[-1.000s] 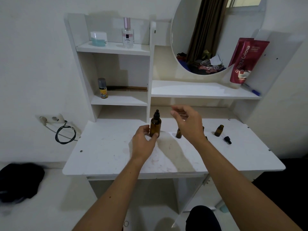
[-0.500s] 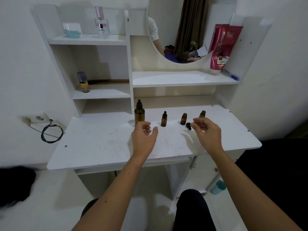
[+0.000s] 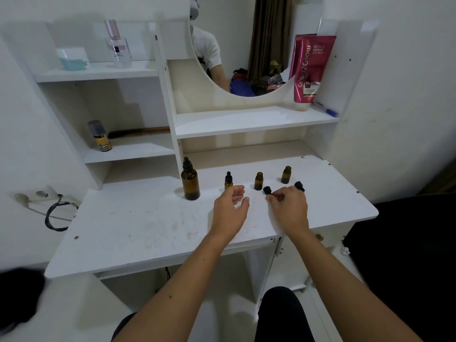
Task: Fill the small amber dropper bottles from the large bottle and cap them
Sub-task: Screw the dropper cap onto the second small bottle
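From the head view, a white dressing table [image 3: 138, 225] stands against a white wall, its top marked with faint reddish stains. The large bottle [image 3: 190, 180], capped and upright, stands near the back of the top. To the right of the large bottle three small bottles stand in a row: the first one [image 3: 228, 180] is capped, the middle one [image 3: 258, 180] and the far one [image 3: 286, 174] are open. Two loose droppers [image 3: 267, 190] [image 3: 299, 185] lie in front of the open ones.

The left hand [image 3: 230, 211] hovers half open and empty, right of the large bottle. The right hand [image 3: 288, 209] has curled fingers at the nearer dropper; whether it grips it cannot be told.

Above the large bottle are shelves and a round mirror [image 3: 246, 45].
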